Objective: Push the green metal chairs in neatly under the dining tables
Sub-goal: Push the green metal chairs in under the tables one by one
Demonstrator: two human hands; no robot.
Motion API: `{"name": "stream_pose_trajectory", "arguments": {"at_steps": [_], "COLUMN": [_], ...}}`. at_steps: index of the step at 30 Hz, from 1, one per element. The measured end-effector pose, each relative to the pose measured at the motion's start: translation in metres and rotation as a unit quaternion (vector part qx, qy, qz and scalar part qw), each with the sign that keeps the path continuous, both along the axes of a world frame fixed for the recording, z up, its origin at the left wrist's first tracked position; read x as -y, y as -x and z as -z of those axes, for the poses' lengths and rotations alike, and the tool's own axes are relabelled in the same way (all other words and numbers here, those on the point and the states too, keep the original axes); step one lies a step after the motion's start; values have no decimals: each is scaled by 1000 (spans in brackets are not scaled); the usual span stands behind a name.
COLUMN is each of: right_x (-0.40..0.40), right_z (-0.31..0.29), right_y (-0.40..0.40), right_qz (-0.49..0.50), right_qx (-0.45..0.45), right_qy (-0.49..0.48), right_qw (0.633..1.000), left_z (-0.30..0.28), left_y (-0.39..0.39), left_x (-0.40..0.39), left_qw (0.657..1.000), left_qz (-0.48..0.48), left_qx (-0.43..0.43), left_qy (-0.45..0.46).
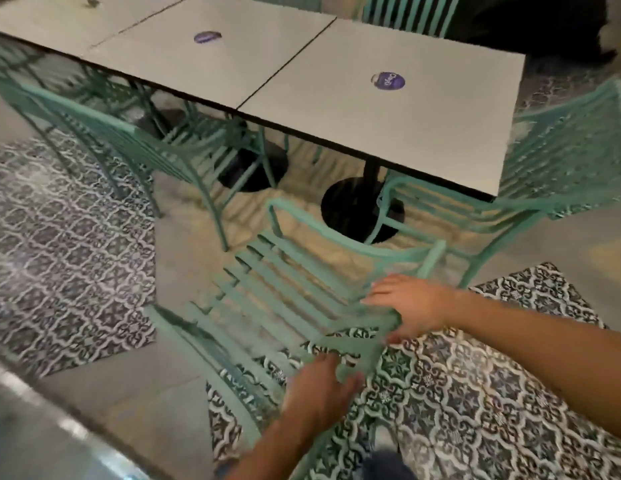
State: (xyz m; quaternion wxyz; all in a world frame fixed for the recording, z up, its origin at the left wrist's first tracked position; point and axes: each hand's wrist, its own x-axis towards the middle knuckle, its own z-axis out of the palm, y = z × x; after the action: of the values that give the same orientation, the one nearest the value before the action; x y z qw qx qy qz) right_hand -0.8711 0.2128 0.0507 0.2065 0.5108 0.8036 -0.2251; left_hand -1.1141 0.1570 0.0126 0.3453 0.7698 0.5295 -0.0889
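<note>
So there's a person bent over one green metal chair [302, 282], the one nearest them, and both hands are on the top of its backrest. The right hand [411, 306] sits on the right end of the top rail with the fingers laid forward over it and the thumb tucked under, so it looks like a loose hold on the rail, though the blur makes it hard to be sure how tight. The left hand [319, 386] is lower and closer to the camera, fingers curled around the blurry green top edge of the backrest, so it's gripping that.

The chair is standing out on the floor in front of the nearest dining table [406, 126], its seat slats pointing toward the table's black round base [357, 216], but the seat isn't under the tabletop. It sits partly on the patterned tile floor [492, 393].

Another green chair [551, 161] is at the right end of that table, seat partly under the corner. A third chair [111, 143] stands to the left, angled, by the middle table [212, 60]. Both tabletops have a round purple sticker [388, 80] on them. Whole shot is pretty smeared.
</note>
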Motion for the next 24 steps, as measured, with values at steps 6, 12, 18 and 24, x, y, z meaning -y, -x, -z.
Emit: {"name": "stream_pose_trajectory", "arguments": {"at_steps": [6, 12, 18, 24], "right_x": [2, -37, -35, -27], "right_z": [5, 33, 46, 41], "right_y": [-34, -41, -44, -43], "right_qz": [-89, -116, -139, -153], "right_qx": [-17, 4, -27, -35], "right_qy": [1, -27, -73, -92], "right_qw": [996, 993, 987, 983], "left_z": [2, 5, 9, 14], "left_y": [-24, -21, -19, -12], "left_x": [53, 62, 64, 64], "left_qw": [989, 975, 973, 975], "left_qz": [-129, -163, -138, -101], "left_qx": [-36, -99, -117, -121], "left_qy": [-55, -116, -142, -158]}}
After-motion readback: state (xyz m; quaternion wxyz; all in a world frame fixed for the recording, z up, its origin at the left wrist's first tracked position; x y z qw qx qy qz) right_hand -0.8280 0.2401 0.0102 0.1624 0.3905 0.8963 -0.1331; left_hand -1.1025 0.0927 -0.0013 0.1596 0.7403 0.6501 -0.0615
